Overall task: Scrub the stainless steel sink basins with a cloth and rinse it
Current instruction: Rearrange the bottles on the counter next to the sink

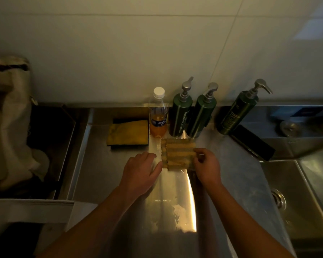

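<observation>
A yellowish ridged cloth [178,154] lies folded on the stainless steel counter [231,174], just in front of the bottles. My right hand [206,167] pinches its right edge with curled fingers. My left hand [141,169] lies flat on the counter with its fingertips at the cloth's left edge. A sink basin [295,200] with a round drain [279,199] sits low at the right.
A folded yellow cloth on a dark pad [128,132] lies at the back left. A plastic bottle of orange liquid [158,114] and three green pump bottles [181,112] [202,114] [239,110] stand along the wall. A dark flat object [252,141] lies right of them. A pale bag [11,118] hangs at left.
</observation>
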